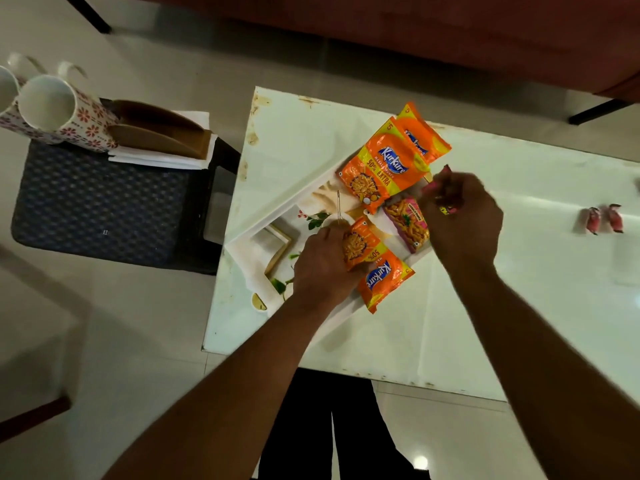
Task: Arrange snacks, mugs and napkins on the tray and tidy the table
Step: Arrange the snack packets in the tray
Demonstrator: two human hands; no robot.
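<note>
A white printed tray (277, 237) lies at an angle on the white table (485, 306). Two orange Kurkure packets (381, 171) overlap at its far corner, and a pink snack packet (407, 221) lies beside them. My left hand (322, 268) grips a third orange Kurkure packet (381, 275) at the tray's near edge. My right hand (460, 216), blurred, pinches small pink wrapped candies (438, 183) above the tray's right corner. Two more pink candies (602, 220) lie on the table at the right.
A dark stool (104, 202) left of the table carries two flower-patterned mugs (52, 109) and a brown napkin holder (156, 133) on white napkins. A red sofa (450, 36) runs along the back. Tiled floor surrounds the table.
</note>
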